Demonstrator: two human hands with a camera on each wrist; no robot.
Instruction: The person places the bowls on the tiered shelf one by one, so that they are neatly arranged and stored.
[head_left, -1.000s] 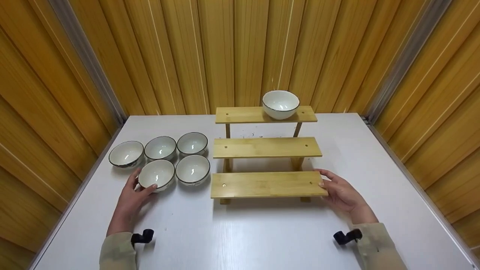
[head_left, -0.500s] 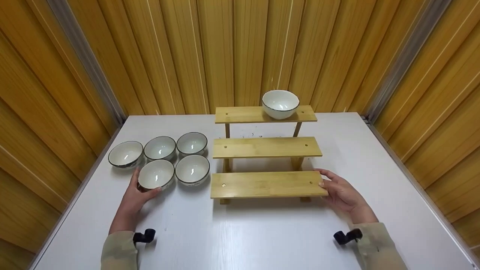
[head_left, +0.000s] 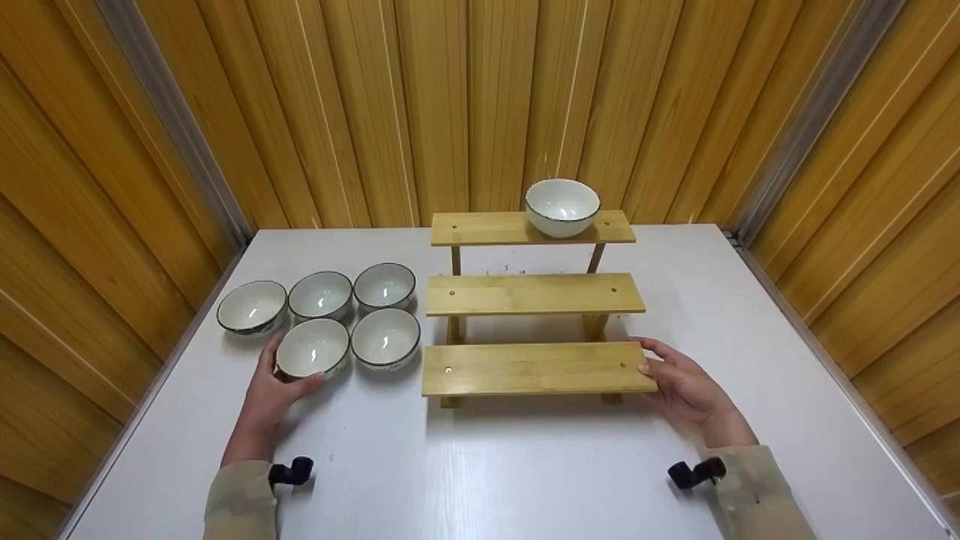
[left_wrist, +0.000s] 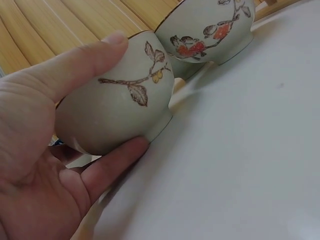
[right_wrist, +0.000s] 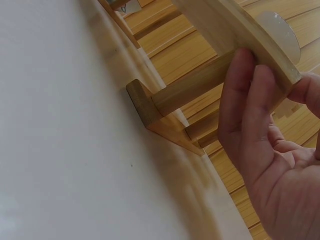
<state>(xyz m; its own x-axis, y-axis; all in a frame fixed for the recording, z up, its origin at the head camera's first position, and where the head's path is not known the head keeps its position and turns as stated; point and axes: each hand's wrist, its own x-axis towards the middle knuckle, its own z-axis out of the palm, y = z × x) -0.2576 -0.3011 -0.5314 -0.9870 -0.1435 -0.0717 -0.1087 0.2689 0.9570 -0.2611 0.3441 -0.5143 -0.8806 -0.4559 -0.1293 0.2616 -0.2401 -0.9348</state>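
Bowl [head_left: 313,349] was left of centre in the head view, with the left hand [head_left: 266,397] wrapped round its lower left side. The fingers [left_wrist: 117,165] were only spread enough to go round it: in the left wrist view the thumb [left_wrist: 85,65] reached up to the dark rim and one finger was tucked down low by the foot, with the brown leafy twig showing between them. So yeah, a proper grip, but I couldn't tell if the foot was actually off the worktop [head_left: 480,480].

The right hand [head_left: 686,394] was over at the right, pinching the end of the wooden stand's [head_left: 536,367] lowest plank. Its fingers were nearly closed, just the plank's thickness between them, two underneath and the thumb at the edge.

Four other bowls [head_left: 321,295] were bunched close, above and to the right of the held one, and a lone white bowl [head_left: 562,208] was on the top plank, upper right of centre.

Compared with a second earlier, not much: the left thumb and wrist had shifted slightly right, with the thumb tip now a bit further along the rim. Bowls, stand and right hand looked basically unmoved.
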